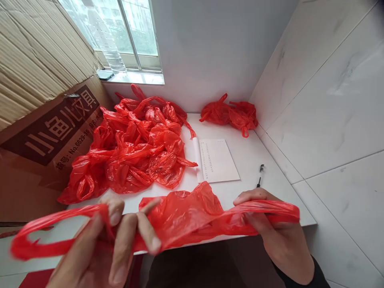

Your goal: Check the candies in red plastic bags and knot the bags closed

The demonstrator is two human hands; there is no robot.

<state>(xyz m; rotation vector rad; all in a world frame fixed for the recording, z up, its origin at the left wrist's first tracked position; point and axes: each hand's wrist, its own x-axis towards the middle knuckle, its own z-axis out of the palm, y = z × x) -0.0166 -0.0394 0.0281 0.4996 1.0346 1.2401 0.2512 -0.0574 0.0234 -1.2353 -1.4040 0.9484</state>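
From my end I've got the red bag [192,218] stretched btwn both hands, long axis L–R over the table's [250,154] near edge, each hand abt equally close. L hand [102,248] pinches one end thumb-to-finger (other fingers loosely spread); R hand [282,244] has thumb & fingers closed on the opp. end, loops jutting outward.

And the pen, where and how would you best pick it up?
Probably by its visible middle, pinched from above: the pen is thin and lies on the table, with bare surface on both sides there. Its near end may be hidden behind the right hand.
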